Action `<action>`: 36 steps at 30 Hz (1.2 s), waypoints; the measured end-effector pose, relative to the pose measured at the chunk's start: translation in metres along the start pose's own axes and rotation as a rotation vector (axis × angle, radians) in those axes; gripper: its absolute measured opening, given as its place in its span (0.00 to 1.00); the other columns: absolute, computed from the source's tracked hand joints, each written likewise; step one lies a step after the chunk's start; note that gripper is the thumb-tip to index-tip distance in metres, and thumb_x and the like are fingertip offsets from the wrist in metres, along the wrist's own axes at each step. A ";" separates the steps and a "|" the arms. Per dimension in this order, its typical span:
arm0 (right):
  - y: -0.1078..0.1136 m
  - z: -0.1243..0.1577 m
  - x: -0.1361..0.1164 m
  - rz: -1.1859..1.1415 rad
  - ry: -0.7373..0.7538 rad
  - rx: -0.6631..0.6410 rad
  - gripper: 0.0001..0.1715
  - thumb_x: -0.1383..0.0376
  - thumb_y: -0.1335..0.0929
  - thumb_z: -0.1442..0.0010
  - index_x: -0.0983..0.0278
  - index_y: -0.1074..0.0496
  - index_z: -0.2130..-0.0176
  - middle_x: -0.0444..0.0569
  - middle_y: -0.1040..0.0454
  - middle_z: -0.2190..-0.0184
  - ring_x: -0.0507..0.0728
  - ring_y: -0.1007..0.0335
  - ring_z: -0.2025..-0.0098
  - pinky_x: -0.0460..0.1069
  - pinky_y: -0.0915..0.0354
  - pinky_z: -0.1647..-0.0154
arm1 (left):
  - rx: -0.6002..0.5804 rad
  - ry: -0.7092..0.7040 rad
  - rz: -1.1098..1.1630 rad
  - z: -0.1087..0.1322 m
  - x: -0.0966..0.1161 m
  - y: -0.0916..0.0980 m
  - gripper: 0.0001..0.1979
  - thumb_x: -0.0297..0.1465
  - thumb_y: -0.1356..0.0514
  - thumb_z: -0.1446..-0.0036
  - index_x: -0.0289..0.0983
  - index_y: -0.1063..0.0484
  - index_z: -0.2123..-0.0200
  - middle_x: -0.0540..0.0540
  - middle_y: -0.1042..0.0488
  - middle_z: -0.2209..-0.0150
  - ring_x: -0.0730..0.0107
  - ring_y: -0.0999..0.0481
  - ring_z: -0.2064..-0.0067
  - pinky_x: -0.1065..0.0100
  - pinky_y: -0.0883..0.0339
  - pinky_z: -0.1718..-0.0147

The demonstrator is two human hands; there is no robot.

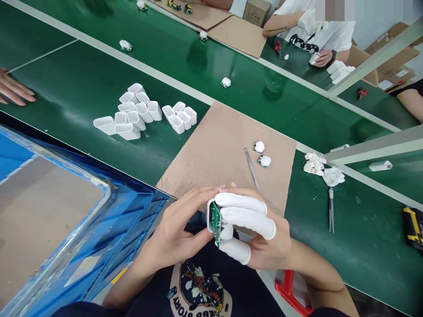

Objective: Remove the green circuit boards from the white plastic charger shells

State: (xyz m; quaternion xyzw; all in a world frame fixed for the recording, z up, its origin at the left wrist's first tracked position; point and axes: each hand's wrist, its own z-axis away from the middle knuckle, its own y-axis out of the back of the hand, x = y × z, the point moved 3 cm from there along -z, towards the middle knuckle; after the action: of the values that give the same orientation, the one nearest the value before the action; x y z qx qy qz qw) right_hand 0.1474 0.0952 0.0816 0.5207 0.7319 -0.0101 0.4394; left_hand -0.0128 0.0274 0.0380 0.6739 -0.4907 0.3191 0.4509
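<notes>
"Two hands in the head view: what are they holding?"

"The left hand is partly curled, its thumb and fingers gripping a white casing. The right hand, wearing white finger covers, pinches a green circuit board."

"Where is that board, exactly?"

"Between the two hands, in front of the person's chest, standing on edge at the casing's mouth. How far in it sits, I can't tell."

"And ahead of the hands?"

"A cardboard sheet on the green worktop. On it, ahead of the right hand, lie metal tweezers, with two small white-topped boards just beside them."

"Left hand's side?"

"Ahead and to its left, two clusters of white cases stand with their hollow mouths up. Well beyond, another person's hand rests on the worktop."

"And right of the right hand?"

"A second pair of tweezers, some crumpled white pieces near it, and, farther out, a black-and-yellow object."
</notes>
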 end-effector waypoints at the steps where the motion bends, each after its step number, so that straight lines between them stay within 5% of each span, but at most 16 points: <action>1: -0.001 0.000 0.000 0.009 -0.003 0.004 0.25 0.71 0.28 0.40 0.63 0.30 0.44 0.56 0.21 0.50 0.60 0.27 0.41 0.58 0.30 0.36 | -0.001 0.006 -0.002 0.000 -0.001 0.000 0.30 0.22 0.37 0.41 0.41 0.35 0.37 0.40 0.27 0.39 0.59 0.25 0.40 0.62 0.27 0.43; 6: -0.005 0.001 0.004 0.065 -0.014 -0.016 0.28 0.71 0.28 0.38 0.61 0.33 0.40 0.57 0.24 0.45 0.61 0.29 0.39 0.59 0.29 0.37 | 0.011 0.003 -0.020 0.001 -0.005 0.000 0.31 0.21 0.38 0.41 0.43 0.36 0.36 0.40 0.27 0.39 0.59 0.25 0.40 0.62 0.27 0.44; 9: -0.002 0.002 0.009 0.081 -0.051 -0.056 0.36 0.63 0.28 0.37 0.60 0.40 0.34 0.60 0.34 0.36 0.63 0.33 0.35 0.60 0.29 0.37 | 0.040 0.016 -0.033 0.001 -0.007 0.001 0.30 0.23 0.37 0.41 0.43 0.34 0.37 0.40 0.25 0.42 0.58 0.23 0.43 0.60 0.26 0.45; 12: 0.002 0.005 0.013 0.159 0.031 -0.117 0.42 0.56 0.25 0.40 0.56 0.43 0.33 0.57 0.33 0.36 0.65 0.35 0.34 0.62 0.33 0.34 | 0.053 0.052 0.024 0.001 -0.011 0.002 0.28 0.28 0.33 0.42 0.44 0.32 0.38 0.41 0.22 0.45 0.59 0.21 0.47 0.62 0.25 0.50; 17: 0.000 0.008 0.018 0.367 0.192 -0.148 0.25 0.59 0.26 0.39 0.62 0.32 0.45 0.57 0.27 0.46 0.63 0.40 0.32 0.63 0.38 0.30 | -0.046 0.140 0.265 0.001 -0.019 0.000 0.29 0.42 0.31 0.43 0.42 0.29 0.40 0.41 0.20 0.49 0.61 0.20 0.56 0.64 0.25 0.57; 23: -0.004 0.006 0.018 0.409 0.181 -0.162 0.20 0.66 0.28 0.37 0.61 0.31 0.47 0.55 0.25 0.48 0.62 0.35 0.35 0.62 0.34 0.33 | -0.103 0.213 0.493 -0.005 -0.019 -0.007 0.28 0.42 0.31 0.43 0.43 0.27 0.40 0.42 0.19 0.50 0.62 0.19 0.55 0.66 0.25 0.57; 30: -0.008 0.013 0.024 0.387 0.265 -0.141 0.16 0.68 0.29 0.39 0.65 0.28 0.50 0.56 0.24 0.51 0.63 0.33 0.39 0.63 0.35 0.32 | -0.090 0.240 0.434 -0.002 -0.022 -0.008 0.30 0.44 0.32 0.43 0.41 0.28 0.39 0.39 0.20 0.48 0.59 0.19 0.54 0.63 0.23 0.55; 36: -0.003 0.014 0.032 0.284 0.209 -0.076 0.13 0.65 0.33 0.34 0.61 0.31 0.49 0.54 0.31 0.45 0.60 0.37 0.34 0.62 0.40 0.29 | -0.086 0.106 0.306 -0.006 -0.012 0.001 0.29 0.39 0.29 0.45 0.45 0.29 0.40 0.43 0.21 0.51 0.63 0.20 0.55 0.67 0.25 0.57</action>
State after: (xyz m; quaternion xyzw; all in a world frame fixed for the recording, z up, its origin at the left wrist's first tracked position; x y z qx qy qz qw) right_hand 0.1521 0.1113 0.0505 0.6002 0.6926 0.1338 0.3771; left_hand -0.0176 0.0377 0.0304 0.5537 -0.5764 0.3979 0.4504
